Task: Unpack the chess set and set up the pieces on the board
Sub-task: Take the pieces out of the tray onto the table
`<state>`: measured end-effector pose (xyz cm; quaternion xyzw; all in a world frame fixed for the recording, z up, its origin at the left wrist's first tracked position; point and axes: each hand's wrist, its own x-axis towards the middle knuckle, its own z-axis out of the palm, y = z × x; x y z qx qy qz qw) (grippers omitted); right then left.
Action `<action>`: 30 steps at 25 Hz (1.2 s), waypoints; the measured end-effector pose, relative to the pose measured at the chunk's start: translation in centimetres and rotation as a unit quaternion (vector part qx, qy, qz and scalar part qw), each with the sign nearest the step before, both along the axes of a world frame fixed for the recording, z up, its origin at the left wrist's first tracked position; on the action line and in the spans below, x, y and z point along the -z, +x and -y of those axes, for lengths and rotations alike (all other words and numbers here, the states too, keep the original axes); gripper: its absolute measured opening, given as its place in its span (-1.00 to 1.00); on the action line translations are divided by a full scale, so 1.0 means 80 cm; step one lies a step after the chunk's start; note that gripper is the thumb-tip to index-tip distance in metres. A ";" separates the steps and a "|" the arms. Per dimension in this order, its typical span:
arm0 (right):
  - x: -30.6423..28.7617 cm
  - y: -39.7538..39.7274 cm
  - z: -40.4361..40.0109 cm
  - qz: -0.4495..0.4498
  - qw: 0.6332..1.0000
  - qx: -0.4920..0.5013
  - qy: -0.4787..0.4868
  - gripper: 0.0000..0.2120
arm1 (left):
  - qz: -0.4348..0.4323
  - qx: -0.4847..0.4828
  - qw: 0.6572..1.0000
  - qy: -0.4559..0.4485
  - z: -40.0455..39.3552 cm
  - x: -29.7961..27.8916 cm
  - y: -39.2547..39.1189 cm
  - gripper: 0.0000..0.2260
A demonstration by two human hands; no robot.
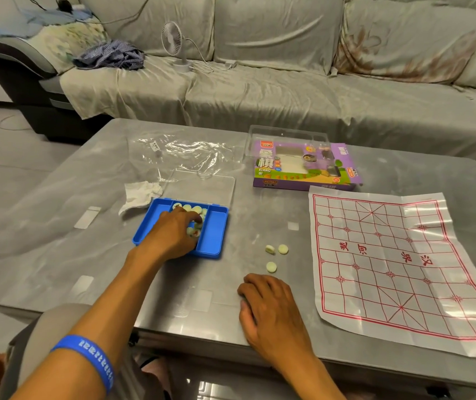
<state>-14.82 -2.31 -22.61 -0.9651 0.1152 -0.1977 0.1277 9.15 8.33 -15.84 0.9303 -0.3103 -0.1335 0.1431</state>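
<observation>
The surface is grey and glossy, with soft reflections across it. The tray is smooth blue plastic, its lid clear plastic. The pieces look pale, smooth and slightly shiny. The board is a thin creased sheet with a sheen, printed in red. The box is printed card. The bag is crinkled clear film. The tissue is matt, crumpled paper. The sofa wears wrinkled cloth.

Blue printed wristband, left forearm; no sleeves.
</observation>
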 end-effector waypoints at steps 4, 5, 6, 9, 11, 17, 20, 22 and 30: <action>-0.001 -0.001 -0.001 0.002 1.000 0.000 0.004 -0.76 | 0.032 -0.009 0.999 -0.017 0.007 0.006 0.000 -0.60; -0.001 0.000 -0.002 0.004 1.000 0.001 0.005 -0.76 | 0.029 0.003 1.000 0.007 0.007 0.006 0.002 -0.54; -0.002 0.000 -0.002 0.006 1.000 0.003 0.005 -0.76 | 0.025 0.019 0.999 0.034 0.007 0.005 0.004 -0.49; -0.002 0.000 -0.003 0.004 1.000 0.004 0.005 -0.77 | 0.025 0.041 0.998 0.029 0.004 0.003 0.007 -0.52; -0.002 0.000 -0.002 0.008 1.000 0.002 0.007 -0.78 | 0.038 0.014 0.999 -0.011 0.006 0.004 0.004 -0.61; -0.003 0.000 -0.003 0.015 1.000 0.003 0.012 -0.78 | 0.063 -0.035 0.996 -0.055 0.015 0.014 -0.006 -0.69; -0.004 0.000 -0.002 0.017 1.000 0.000 0.016 -0.78 | 0.072 -0.060 0.991 -0.092 0.011 0.012 -0.003 -0.73; -0.006 -0.001 -0.003 0.021 1.000 -0.002 0.019 -0.79 | 0.068 -0.089 0.985 -0.134 0.008 0.000 -0.006 -0.75; -0.013 0.000 0.011 0.078 0.966 0.060 0.238 -0.87 | -0.065 -0.003 0.956 -0.287 0.043 -0.028 -0.097 -0.83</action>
